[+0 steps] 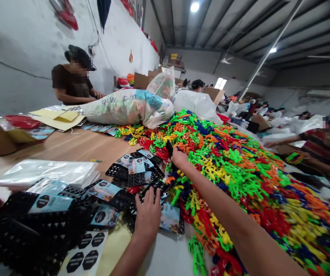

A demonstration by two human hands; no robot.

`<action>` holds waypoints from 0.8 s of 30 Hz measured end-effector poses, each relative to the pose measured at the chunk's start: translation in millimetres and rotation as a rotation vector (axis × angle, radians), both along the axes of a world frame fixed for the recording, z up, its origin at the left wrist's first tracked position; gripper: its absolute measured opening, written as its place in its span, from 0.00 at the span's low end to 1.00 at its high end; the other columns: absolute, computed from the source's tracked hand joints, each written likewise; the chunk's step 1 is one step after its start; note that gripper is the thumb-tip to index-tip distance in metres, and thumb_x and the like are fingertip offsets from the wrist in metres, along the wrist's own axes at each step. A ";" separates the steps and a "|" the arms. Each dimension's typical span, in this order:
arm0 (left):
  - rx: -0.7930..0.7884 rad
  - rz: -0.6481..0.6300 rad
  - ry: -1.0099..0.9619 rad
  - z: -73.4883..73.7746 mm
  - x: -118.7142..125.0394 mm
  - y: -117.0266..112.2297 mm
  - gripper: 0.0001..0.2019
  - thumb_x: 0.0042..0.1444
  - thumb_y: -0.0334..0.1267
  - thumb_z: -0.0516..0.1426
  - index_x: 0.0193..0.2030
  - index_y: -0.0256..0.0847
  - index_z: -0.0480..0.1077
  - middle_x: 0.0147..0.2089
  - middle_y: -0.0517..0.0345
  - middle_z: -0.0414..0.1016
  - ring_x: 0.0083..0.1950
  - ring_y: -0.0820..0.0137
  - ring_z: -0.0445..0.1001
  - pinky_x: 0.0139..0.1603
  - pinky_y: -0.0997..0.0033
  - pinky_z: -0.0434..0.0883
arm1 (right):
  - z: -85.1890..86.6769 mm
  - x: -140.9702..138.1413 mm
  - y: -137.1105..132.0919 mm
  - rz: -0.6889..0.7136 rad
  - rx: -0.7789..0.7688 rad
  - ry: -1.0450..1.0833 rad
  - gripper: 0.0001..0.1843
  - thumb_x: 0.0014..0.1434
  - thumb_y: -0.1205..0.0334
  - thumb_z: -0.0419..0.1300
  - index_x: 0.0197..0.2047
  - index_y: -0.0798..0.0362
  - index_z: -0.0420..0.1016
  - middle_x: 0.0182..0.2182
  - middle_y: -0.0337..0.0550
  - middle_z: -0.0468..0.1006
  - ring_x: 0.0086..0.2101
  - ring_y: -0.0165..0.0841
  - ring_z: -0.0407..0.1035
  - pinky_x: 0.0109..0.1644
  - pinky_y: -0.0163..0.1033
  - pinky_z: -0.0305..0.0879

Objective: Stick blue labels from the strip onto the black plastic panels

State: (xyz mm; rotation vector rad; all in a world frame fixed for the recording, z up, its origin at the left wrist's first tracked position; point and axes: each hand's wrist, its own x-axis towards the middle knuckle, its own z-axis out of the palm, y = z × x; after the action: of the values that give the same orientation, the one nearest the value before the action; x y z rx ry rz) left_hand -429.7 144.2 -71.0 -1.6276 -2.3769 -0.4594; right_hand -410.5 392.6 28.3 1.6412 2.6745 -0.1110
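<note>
My left hand (148, 212) rests palm down, fingers spread, on a scatter of black plastic grid plates (121, 174) and printed cards (107, 189) near the table's front. Farther out, my right hand (178, 157) reaches into the edge of a big heap of coloured plastic pieces (239, 172), its fingers closed on a small black piece (169, 147). More black plates lie stacked at the front left (32, 234).
A stack of clear plastic bags (46, 172) lies on the wooden table (75, 147) at left. Large filled bags (127, 105) sit at the back. One person works at the far left (73, 80), another at the right edge (325, 153).
</note>
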 end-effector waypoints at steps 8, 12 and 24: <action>-0.078 0.137 -0.020 9.9 -11.1 1.6 0.24 0.63 0.31 0.45 0.65 0.38 0.61 0.67 0.41 0.63 0.63 0.57 0.64 0.61 0.40 0.59 | 47.2 40.0 6.8 -0.088 0.074 0.027 0.20 0.63 0.60 0.56 0.55 0.61 0.65 0.47 0.60 0.76 0.48 0.45 0.73 0.50 0.46 0.67; -0.107 0.109 0.005 6.5 -12.4 1.8 0.24 0.63 0.31 0.46 0.66 0.41 0.60 0.67 0.45 0.62 0.65 0.57 0.62 0.62 0.41 0.57 | 24.0 22.7 -28.1 0.010 0.061 0.098 0.21 0.66 0.54 0.49 0.58 0.58 0.60 0.49 0.58 0.76 0.48 0.43 0.73 0.48 0.41 0.67; -0.119 0.112 0.066 10.2 -10.2 -4.1 0.27 0.62 0.25 0.40 0.67 0.37 0.58 0.67 0.42 0.62 0.64 0.57 0.62 0.61 0.42 0.58 | -10.7 93.4 -59.1 -0.008 -0.027 -0.046 0.18 0.61 0.60 0.56 0.53 0.58 0.64 0.43 0.60 0.79 0.45 0.46 0.75 0.46 0.44 0.68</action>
State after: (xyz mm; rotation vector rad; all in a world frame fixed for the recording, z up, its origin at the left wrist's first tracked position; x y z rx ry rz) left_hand -439.9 140.1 -60.8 -1.5212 -2.4726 -0.2437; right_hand -317.1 333.5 17.6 1.6266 2.6213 -0.1071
